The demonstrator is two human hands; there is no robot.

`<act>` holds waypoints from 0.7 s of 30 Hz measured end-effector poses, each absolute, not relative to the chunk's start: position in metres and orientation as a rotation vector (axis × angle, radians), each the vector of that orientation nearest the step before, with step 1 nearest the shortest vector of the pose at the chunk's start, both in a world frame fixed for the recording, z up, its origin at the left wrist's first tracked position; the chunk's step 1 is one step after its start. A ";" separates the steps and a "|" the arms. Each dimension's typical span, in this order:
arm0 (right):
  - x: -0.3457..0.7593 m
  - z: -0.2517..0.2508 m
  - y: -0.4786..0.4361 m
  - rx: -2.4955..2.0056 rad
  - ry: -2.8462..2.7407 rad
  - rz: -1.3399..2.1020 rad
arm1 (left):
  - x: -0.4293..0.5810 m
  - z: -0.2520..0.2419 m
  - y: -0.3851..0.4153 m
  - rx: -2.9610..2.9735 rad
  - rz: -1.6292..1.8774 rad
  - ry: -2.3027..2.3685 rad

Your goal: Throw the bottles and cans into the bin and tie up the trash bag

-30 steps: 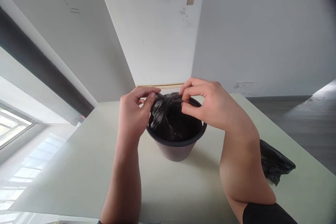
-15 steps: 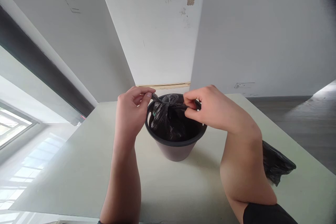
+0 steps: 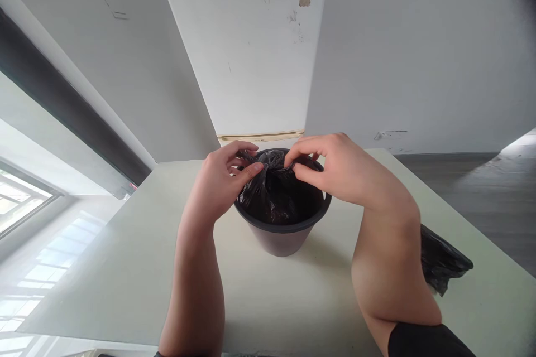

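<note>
A black plastic garbage bag (image 3: 274, 201) sits inside a trash bin (image 3: 280, 239) with a dark rim and a brownish-purple body. The bag's top is gathered and twisted into what looks like a knot above the bin's opening. My left hand (image 3: 226, 178) is closed on the left side of the gathered plastic, thumb pressed near the knot. On the other side, my right hand (image 3: 326, 164) pinches the plastic with thumb and forefinger, close to the knot. What fills the bag is hidden.
The bin stands on a pale greenish-white table (image 3: 125, 268). Another folded black plastic bag (image 3: 446, 259) lies at the right, partly behind my right forearm. A white refrigerator (image 3: 255, 56) with worn patches stands behind the table, against a grey wall (image 3: 419, 56).
Both hands have come inward toward the knot, my left hand moving right and my right fingers slightly left. The bin and the folded bag stay where they were.
</note>
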State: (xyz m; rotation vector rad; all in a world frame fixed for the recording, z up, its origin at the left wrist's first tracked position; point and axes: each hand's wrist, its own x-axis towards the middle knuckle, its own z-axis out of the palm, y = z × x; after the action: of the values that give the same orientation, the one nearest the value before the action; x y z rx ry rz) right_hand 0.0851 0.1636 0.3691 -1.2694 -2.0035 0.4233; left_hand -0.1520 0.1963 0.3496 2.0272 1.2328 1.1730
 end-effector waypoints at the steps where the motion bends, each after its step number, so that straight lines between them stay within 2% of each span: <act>1: 0.085 0.369 0.164 -1.270 -2.007 0.423 | -0.152 0.350 0.195 2.029 1.184 1.226; 9: 0.086 0.372 0.162 -1.273 -2.090 0.471 | -0.150 0.356 0.191 2.036 1.406 1.354; 21: 0.089 0.361 0.165 -1.289 -2.335 0.464 | -0.164 0.345 0.209 2.158 1.365 1.635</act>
State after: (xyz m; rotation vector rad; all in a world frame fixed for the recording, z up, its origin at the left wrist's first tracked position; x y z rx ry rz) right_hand 0.0894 0.1652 0.3614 -1.2891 -2.3349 0.4636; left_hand -0.1638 0.2093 0.3449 2.1575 1.6352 1.3651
